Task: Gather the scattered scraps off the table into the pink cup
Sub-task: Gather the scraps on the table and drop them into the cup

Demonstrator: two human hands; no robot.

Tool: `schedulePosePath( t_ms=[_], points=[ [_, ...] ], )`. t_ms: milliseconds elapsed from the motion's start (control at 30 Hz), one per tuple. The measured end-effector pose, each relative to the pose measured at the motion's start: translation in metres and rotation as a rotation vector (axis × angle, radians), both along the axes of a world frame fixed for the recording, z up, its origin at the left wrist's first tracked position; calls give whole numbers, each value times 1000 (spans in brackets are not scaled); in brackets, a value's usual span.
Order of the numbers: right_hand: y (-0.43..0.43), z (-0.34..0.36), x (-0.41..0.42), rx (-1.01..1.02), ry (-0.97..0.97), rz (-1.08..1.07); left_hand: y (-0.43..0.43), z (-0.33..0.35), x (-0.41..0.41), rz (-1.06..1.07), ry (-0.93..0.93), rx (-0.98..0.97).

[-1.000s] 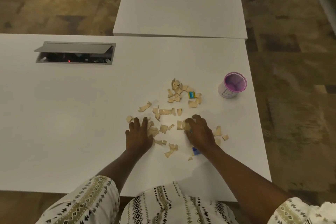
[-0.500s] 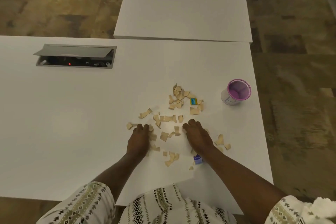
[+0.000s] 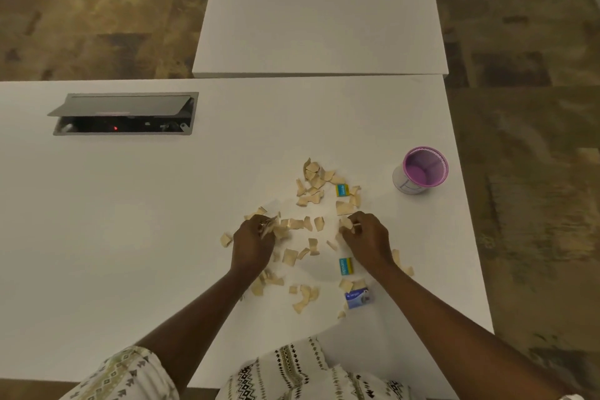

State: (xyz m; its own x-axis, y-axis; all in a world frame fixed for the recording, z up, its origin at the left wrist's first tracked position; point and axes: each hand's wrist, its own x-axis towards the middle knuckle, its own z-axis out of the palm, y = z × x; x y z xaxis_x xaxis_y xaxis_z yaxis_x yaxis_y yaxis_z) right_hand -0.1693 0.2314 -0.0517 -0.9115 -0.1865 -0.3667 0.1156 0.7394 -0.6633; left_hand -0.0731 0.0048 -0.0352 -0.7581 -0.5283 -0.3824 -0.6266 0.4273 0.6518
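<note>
Several tan paper scraps [image 3: 311, 185] lie scattered over the white table [image 3: 130, 221], along with blue-and-yellow bits [image 3: 342, 190] and a blue scrap [image 3: 357, 298]. The pink cup [image 3: 422, 170] stands upright and open near the table's right edge, beyond the scraps. My left hand [image 3: 255, 243] is curled, pinching tan scraps at its fingertips. My right hand [image 3: 367, 239] is also curled, with a tan scrap between its fingers. Both hands sit in the middle of the scatter, well short of the cup.
An open cable box [image 3: 125, 115] with a raised grey lid is set into the table at the back left. A second white table [image 3: 319, 10] butts against the far edge. The table's right edge runs just past the cup, with patterned floor [image 3: 535, 204] beyond.
Both hands have gone from lying flat on the scraps to curled, pinching scraps at their fingertips. They have shifted slightly forward and apart.
</note>
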Motion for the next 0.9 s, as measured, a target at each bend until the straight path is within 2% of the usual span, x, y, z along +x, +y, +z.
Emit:
schedulePosePath(
  t_ms=[367, 633, 800, 900],
  points=[
    [11, 21, -25, -270, -163, -311, 34, 23, -53, 74, -1, 206],
    [28, 33, -40, -356, -140, -408, 59, 33, -83, 29, -3, 211],
    [40, 45, -55, -436, -125, -483, 75, 44, -108, 37, 10, 279],
    [51, 56, -70, -448, -60, -536, 94, 55, -132, -21, 52, 293]
  ],
)
